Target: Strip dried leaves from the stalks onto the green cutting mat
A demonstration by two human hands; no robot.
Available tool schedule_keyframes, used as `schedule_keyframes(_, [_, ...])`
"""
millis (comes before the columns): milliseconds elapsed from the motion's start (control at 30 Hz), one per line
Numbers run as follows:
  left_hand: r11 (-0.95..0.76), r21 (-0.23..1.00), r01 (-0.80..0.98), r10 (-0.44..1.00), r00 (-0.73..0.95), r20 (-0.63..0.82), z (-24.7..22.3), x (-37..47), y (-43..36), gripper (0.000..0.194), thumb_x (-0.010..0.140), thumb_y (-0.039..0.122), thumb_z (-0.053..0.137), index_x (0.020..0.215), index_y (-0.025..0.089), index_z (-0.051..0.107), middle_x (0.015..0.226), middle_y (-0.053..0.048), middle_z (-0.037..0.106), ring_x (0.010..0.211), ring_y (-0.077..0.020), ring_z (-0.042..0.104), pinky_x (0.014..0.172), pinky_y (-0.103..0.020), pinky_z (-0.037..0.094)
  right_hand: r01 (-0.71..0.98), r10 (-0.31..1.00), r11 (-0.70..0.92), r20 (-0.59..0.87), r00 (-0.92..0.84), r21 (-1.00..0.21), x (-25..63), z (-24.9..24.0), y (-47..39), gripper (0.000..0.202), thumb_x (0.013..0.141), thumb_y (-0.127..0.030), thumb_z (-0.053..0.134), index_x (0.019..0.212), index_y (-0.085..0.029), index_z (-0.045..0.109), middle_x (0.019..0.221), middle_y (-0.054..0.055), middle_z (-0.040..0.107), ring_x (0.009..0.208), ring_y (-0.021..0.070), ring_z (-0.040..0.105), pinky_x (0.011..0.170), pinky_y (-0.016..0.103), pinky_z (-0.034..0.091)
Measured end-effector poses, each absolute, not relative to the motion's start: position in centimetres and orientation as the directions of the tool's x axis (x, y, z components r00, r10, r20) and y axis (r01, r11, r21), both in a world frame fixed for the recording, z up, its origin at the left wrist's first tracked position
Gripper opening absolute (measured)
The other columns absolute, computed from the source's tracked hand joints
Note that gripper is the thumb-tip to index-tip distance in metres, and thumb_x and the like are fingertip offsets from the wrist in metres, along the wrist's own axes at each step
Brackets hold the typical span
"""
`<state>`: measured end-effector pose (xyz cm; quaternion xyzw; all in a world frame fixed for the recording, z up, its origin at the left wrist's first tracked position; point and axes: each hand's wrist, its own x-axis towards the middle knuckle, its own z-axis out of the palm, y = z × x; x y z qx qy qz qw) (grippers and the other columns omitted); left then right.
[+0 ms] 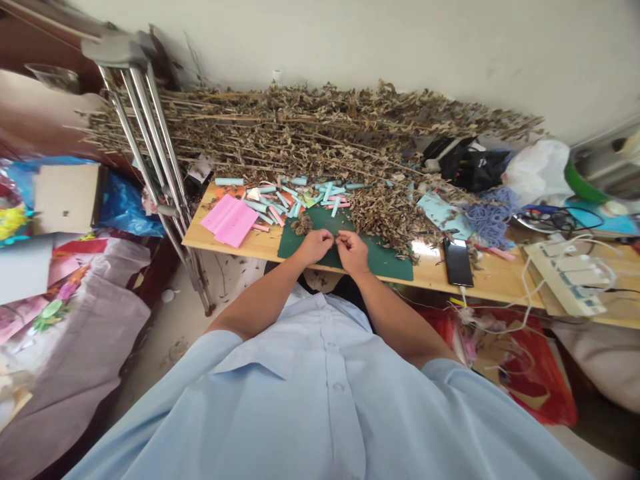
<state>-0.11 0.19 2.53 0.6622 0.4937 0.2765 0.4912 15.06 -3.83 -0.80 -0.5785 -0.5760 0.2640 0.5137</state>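
Observation:
Over the front part of a green cutting mat [390, 265], my left hand [317, 245] and my right hand [353, 252] are close together with fingers pinched. A tiny dark bit seems to be between the fingertips, too small to name. Just beyond my left hand lies a small clump of crumbled dried leaves [302, 225]. A bigger heap of dried leaves [385, 217] covers the mat's right side, past my right hand. Behind the mat are scattered blue and pink paper rolls [287, 199]. Pink paper sheets [231, 220] lie to the left.
Long bundles of dried stalks [300, 127] run along the wall. Metal crutches [155, 140] lean at the table's left. To the right are a phone [458, 262] on a cable, a power strip [565, 277] and purple yarn [493, 217]. A red bag [543, 380] sits below.

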Motion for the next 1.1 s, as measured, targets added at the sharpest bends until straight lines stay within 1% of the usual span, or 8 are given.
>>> schedule_keyframes(133, [-0.056,0.91,0.411,0.927,0.361,-0.106,2.8,-0.1,0.1,0.016,0.081,0.021,0.053,0.077,0.013,0.067,0.067,-0.002,0.063,0.064,-0.0123,0.052,0.061,-0.023,0.04,0.423,0.934,0.188,0.295,0.203,-0.887,15.1,-1.1,-3.8,0.029,0.086,-0.033,0.059,0.11,-0.019,0.066,0.091,0.006,0.073,0.074,0.0173,0.066,0.08,0.035,0.056])
schedule_keyframes(267, [-0.011,0.928,0.373,0.927,0.352,-0.13,2.3,0.0,0.2,0.018,0.082,0.026,0.054,0.079,0.014,0.067,0.065,-0.001,0.062,0.059,-0.0112,0.051,0.057,-0.023,0.038,0.404,0.931,0.164,0.277,0.239,-0.9,15.2,-1.3,-3.5,0.03,0.086,-0.033,0.058,0.112,-0.019,0.064,0.093,0.006,0.073,0.074,0.0171,0.066,0.08,0.035,0.056])
schedule_keyframes(467, [0.026,0.961,0.274,0.908,0.395,-0.138,1.6,-0.2,0.4,0.024,0.084,0.031,0.055,0.091,0.012,0.068,0.067,0.0,0.061,0.051,-0.0092,0.052,0.053,-0.023,0.039,0.383,0.929,0.121,0.241,0.282,-0.916,15.0,-0.6,-3.6,0.031,0.084,-0.035,0.061,0.11,-0.019,0.065,0.099,0.007,0.073,0.064,0.0141,0.06,0.07,0.032,0.055])
schedule_keyframes(600, [0.041,0.974,0.223,0.893,0.43,-0.136,2.0,-0.5,0.2,0.024,0.082,0.022,0.056,0.098,0.011,0.069,0.067,0.001,0.061,0.054,-0.0087,0.053,0.057,-0.022,0.042,0.371,0.936,0.139,0.244,0.254,-0.918,15.0,-0.4,-3.8,0.03,0.086,-0.036,0.061,0.109,-0.019,0.066,0.098,0.007,0.073,0.064,0.0144,0.06,0.068,0.031,0.054])
schedule_keyframes(767, [0.081,0.982,0.172,0.904,0.402,-0.145,2.1,-0.3,0.0,0.036,0.078,0.012,0.059,0.114,0.01,0.063,0.07,0.003,0.06,0.056,-0.0081,0.055,0.06,-0.022,0.044,0.341,0.941,0.165,0.252,0.228,-0.925,15.1,-0.9,-3.8,0.029,0.087,-0.037,0.061,0.109,-0.019,0.067,0.096,0.006,0.073,0.066,0.0148,0.061,0.069,0.032,0.055])
schedule_keyframes(833, [0.116,0.984,0.132,0.909,0.385,-0.158,2.0,-0.2,0.0,0.034,0.078,0.01,0.06,0.112,0.01,0.06,0.071,0.003,0.06,0.055,-0.0078,0.056,0.059,-0.023,0.044,0.328,0.943,0.176,0.254,0.214,-0.928,15.1,-1.1,-3.8,0.029,0.087,-0.037,0.062,0.109,-0.019,0.067,0.095,0.006,0.073,0.066,0.0149,0.061,0.07,0.032,0.055])
schedule_keyframes(967, [0.171,0.982,0.079,0.912,0.364,-0.188,2.1,0.0,-0.1,0.021,0.078,0.008,0.063,0.098,0.013,0.055,0.069,0.005,0.058,0.053,-0.0073,0.056,0.056,-0.021,0.043,0.324,0.948,0.18,0.252,0.195,-0.929,15.2,-1.3,-3.7,0.03,0.086,-0.037,0.064,0.109,-0.018,0.068,0.092,0.006,0.073,0.07,0.0163,0.064,0.076,0.034,0.056])
schedule_keyframes(1100, [0.189,0.979,0.074,0.92,0.337,-0.203,2.6,0.0,-0.3,0.02,0.079,0.008,0.064,0.095,0.015,0.054,0.067,0.006,0.059,0.054,-0.0075,0.059,0.055,-0.019,0.042,0.324,0.947,0.163,0.24,0.213,-0.932,15.2,-1.2,-3.7,0.031,0.086,-0.039,0.063,0.109,-0.018,0.067,0.092,0.006,0.073,0.073,0.0165,0.065,0.077,0.034,0.057])
